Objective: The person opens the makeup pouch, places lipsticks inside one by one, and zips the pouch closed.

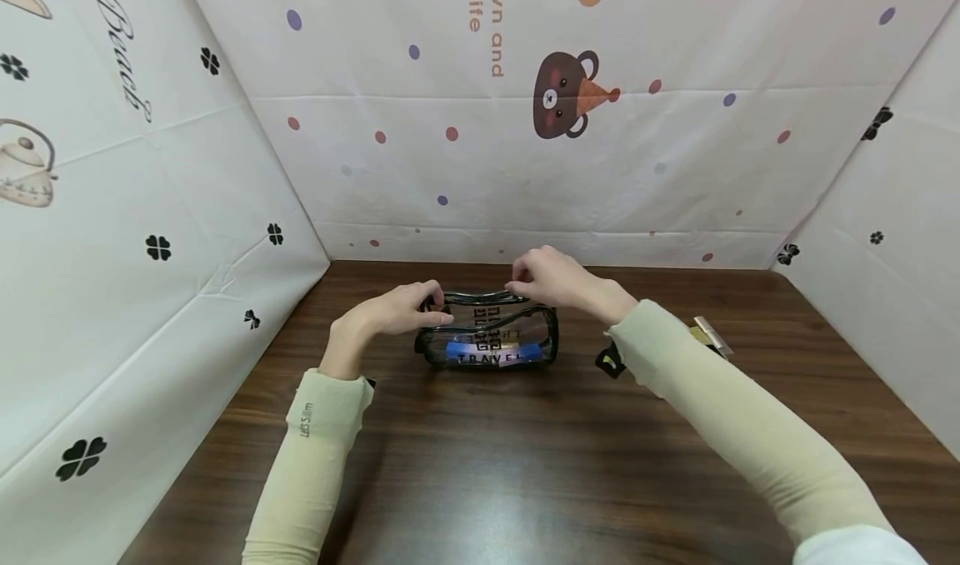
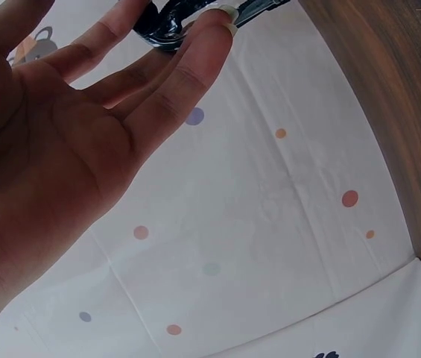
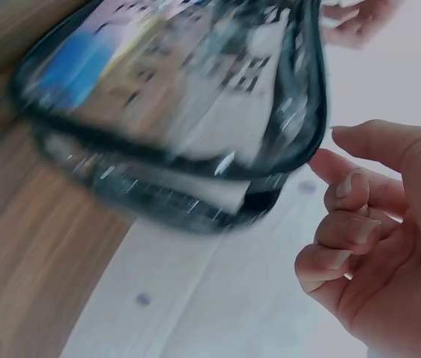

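Observation:
A clear pouch (image 1: 495, 319) with black trim stands on the table, its top open and "TRAVEL" lettered on the front. Something blue and whitish (image 1: 457, 351) shows through its lower wall. At the pouch's left top corner, my left hand (image 1: 393, 308) pinches the black trim (image 2: 258, 9) between thumb and finger. My right hand (image 1: 558, 277) is at the rear rim near the right end. In the right wrist view, its thumb and forefinger meet close to the pouch's edge (image 3: 313, 97), the other fingers curled; the forefinger's tip is partly hidden behind the rim.
To the right of the pouch lies a small black item with a yellow-green mark (image 1: 611, 362). A pale and yellow item (image 1: 708, 334) is partly hidden by my right sleeve (image 1: 720, 407). Patterned white sheets (image 1: 465, 173) border the brown table (image 1: 480, 465) at the back and sides.

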Demonstrator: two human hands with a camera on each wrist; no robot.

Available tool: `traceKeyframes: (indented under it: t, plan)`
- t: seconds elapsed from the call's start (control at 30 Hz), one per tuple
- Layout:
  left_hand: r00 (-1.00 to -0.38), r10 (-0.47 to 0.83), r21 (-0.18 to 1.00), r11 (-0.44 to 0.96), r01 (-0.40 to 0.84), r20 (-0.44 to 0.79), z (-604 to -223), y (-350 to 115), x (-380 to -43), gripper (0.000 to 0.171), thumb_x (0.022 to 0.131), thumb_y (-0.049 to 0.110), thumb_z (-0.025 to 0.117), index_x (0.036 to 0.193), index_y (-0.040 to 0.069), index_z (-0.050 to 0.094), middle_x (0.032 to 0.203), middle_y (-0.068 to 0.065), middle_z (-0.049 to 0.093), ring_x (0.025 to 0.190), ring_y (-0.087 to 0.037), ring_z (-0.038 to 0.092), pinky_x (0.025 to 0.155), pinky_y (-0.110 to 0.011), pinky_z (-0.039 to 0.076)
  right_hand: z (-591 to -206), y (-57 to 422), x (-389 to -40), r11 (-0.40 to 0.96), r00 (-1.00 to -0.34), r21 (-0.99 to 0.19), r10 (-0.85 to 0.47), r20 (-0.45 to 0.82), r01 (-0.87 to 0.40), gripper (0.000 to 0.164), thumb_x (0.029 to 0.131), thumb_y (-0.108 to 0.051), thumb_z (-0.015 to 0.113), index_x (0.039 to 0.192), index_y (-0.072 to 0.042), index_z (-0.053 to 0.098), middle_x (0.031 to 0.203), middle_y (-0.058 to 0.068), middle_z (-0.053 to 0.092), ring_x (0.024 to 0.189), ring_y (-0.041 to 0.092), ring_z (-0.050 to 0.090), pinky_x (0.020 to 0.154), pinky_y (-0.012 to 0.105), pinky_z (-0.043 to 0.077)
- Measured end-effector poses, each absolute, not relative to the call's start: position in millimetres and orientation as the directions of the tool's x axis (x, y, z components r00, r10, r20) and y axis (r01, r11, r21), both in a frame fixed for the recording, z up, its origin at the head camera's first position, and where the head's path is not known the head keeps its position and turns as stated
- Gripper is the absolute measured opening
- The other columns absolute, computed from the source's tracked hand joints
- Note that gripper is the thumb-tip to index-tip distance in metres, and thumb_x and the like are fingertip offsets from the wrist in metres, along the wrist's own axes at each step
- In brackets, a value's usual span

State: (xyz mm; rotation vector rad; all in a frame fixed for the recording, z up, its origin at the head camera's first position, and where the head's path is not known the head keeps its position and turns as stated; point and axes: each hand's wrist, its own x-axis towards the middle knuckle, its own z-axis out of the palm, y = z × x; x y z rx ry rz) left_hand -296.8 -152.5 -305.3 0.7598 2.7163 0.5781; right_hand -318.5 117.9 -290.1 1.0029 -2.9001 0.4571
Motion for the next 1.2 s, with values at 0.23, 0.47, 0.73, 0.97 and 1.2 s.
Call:
traceKeyframes:
  t: [0.23,0.47,0.73,0.97,1.2]
  plan:
    - [-0.828,0.543,0.438,0.783,0.441,-0.138,-307.1,-154.1,-297.1,0.036,0.098,0.036,0.056,0.116,0.006,0.052,0.095,-0.009,0.054,0.077,-0.019,0.048,0.072,-0.034,0.039,-306.3,172.3,-325.0,0.778,-0.825,-0.278,-0.545,0.146,-0.563,0.017,0.095,-0.020,0.062,0.090,-0.007,0.072,0.072,0.003,0.067,0.053,0.010,0.051,0.056,0.028,0.042]
    - [-0.824,0.551,0.440,0.776,0.451,-0.128,-306.3,-153.7,-298.3,0.035,0.097,0.037,0.056,0.114,0.007,0.052,0.096,-0.009,0.055,0.077,-0.019,0.049,0.071,-0.033,0.040,-321.9,230.0,-323.9,0.839,-0.869,-0.234,-0.490,0.069,-0.492,0.014,0.092,-0.015,0.064,0.086,-0.004,0.070,0.075,0.006,0.069,0.056,0.011,0.055,0.056,0.031,0.045]
    - [-0.824,0.553,0.439,0.775,0.455,-0.123,-305.7,-153.8,-300.2,0.038,0.097,0.037,0.057,0.116,0.004,0.052,0.094,-0.009,0.054,0.076,-0.019,0.049,0.071,-0.033,0.040,-341.8,275.9,-319.4,0.945,-0.946,-0.137,-0.310,-0.093,-0.296,0.019,0.090,-0.018,0.064,0.080,-0.002,0.064,0.064,0.003,0.054,0.055,0.015,0.047,0.050,0.031,0.036]
    - [-0.825,0.551,0.442,0.775,0.452,-0.124,-307.1,-154.0,-299.2,0.036,0.097,0.036,0.058,0.114,0.005,0.053,0.094,-0.008,0.055,0.076,-0.019,0.048,0.070,-0.032,0.040,-354.6,301.0,-317.1,0.982,-0.958,-0.032,-0.186,-0.216,-0.184,0.026,0.090,-0.017,0.066,0.103,0.004,0.059,0.088,0.019,0.062,0.072,0.027,0.061,0.057,0.040,0.047]
    - [-0.822,0.554,0.449,0.772,0.450,-0.129,-308.2,-154.1,-300.4,0.038,0.097,0.037,0.057,0.115,0.005,0.052,0.097,-0.008,0.055,0.079,-0.019,0.048,0.072,-0.033,0.040,-361.9,312.2,-313.3,0.992,-0.959,0.024,-0.115,-0.259,-0.125,0.018,0.092,-0.013,0.057,0.101,0.003,0.060,0.085,0.018,0.061,0.067,0.025,0.053,0.057,0.041,0.039]
